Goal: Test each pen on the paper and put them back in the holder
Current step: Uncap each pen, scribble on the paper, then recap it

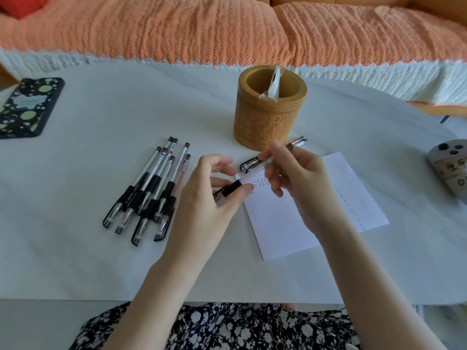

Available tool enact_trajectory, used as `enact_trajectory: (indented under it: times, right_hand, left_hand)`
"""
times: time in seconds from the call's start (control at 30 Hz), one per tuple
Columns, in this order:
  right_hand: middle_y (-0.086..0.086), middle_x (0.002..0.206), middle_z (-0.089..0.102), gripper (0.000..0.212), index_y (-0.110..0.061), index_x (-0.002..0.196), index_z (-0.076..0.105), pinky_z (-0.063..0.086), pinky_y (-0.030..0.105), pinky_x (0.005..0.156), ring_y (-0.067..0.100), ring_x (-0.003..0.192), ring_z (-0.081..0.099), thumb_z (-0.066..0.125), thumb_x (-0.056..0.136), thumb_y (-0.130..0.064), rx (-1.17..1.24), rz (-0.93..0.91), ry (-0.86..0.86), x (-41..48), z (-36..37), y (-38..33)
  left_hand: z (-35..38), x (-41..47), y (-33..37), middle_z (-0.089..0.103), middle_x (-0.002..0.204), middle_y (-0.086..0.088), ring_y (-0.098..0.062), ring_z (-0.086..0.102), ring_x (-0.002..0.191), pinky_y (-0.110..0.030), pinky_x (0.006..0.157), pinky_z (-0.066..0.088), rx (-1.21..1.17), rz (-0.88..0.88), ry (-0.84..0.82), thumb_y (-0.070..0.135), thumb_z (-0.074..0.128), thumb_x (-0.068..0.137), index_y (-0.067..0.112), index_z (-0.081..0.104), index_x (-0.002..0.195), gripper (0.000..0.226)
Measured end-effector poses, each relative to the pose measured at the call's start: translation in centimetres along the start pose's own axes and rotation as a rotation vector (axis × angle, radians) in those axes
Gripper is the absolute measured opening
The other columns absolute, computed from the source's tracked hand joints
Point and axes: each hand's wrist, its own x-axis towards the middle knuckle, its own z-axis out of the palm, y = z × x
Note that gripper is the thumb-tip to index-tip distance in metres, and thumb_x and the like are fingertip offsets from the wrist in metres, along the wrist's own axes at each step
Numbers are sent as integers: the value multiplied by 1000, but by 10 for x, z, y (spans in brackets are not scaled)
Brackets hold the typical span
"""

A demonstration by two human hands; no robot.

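Your right hand (pixel 300 178) pinches a pen (pixel 294 145) barrel over the paper (pixel 290 223); your left hand (pixel 214 188) grips its black cap (pixel 227 190). Light, stiff, slick plastic: probably best held at the rubber grip. Holder (pixel 270 109) sits just behind.

Left hand (pixel 214 188) pinching pen cap (pixel 228 189), right hand (pixel 295 178) holding pen (pixel 294 145) over paper (pixel 290 218)

Table (pixel 101 261) (white): pens (pixel 149 188), paper (pixel 283 223), holder (pixel 269 109)
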Motion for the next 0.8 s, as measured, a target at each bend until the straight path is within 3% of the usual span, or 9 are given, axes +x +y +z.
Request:
enact_trajectory:
  times: [0.1, 0.2, 0.33, 0.53, 0.7, 0.8]
  right_hand:
    - [6, 60, 52, 29, -4, 82, 67, 35, 23, 45, 16, 48, 41, 52, 97, -24, 19, -26, 54, 1, -4, 0]
    - [5, 59, 51, 29, -5, 83, 67, 34, 24, 45, 17, 48, 41, 53, 96, -26, 26, -21, 73, 0, -5, 0]
    - [3, 56, 50, 16, -7, 82, 63, 33, 24, 45, 16, 47, 39, 63, 89, -20, 26, 13, 3, -2, -4, -1]
    - [0, 53, 51, 12, -9, 75, 62, 33, 21, 43, 15, 46, 39, 67, 86, -12, -71, 24, -107, -6, 0, 0]
    - [3, 55, 54, 9, -4, 83, 61, 34, 23, 43, 16, 46, 42, 62, 90, -9, -23, 12, -98, -6, -7, 0]
    - [3, 53, 55, 7, -3, 85, 66, 35, 23, 41, 17, 42, 47, 61, 89, -6, -46, 14, -50, -5, -10, 1]
  left_hand:
    - [2, 1, -4, 64, 81, 16, 4, 60, 73, -12, 68, 46, 118, 24, -68, 24, 64, 85, 19, 62, 103, 19]
    - [4, 1, -2, 53, 69, 23, 11, 50, 65, -7, 60, 37, 183, 59, -91, 21, 57, 91, 15, 63, 97, 10]
    - [5, 2, 2, 50, 55, 19, 4, 46, 54, -11, 51, 33, 162, 29, -124, 22, 54, 93, 18, 61, 93, 9]
    - [11, 3, 6, 53, 53, 16, -4, 44, 50, -12, 47, 30, 47, -36, -140, 22, 54, 93, 26, 64, 89, 11]
    - [13, 3, 3, 62, 67, -8, -20, 45, 56, -25, 50, 32, 47, -17, -138, 34, 54, 91, 29, 64, 93, 12]
    - [13, 2, 0, 50, 57, -3, -15, 41, 52, -22, 48, 29, 42, -64, -152, 40, 60, 84, 25, 63, 91, 17]
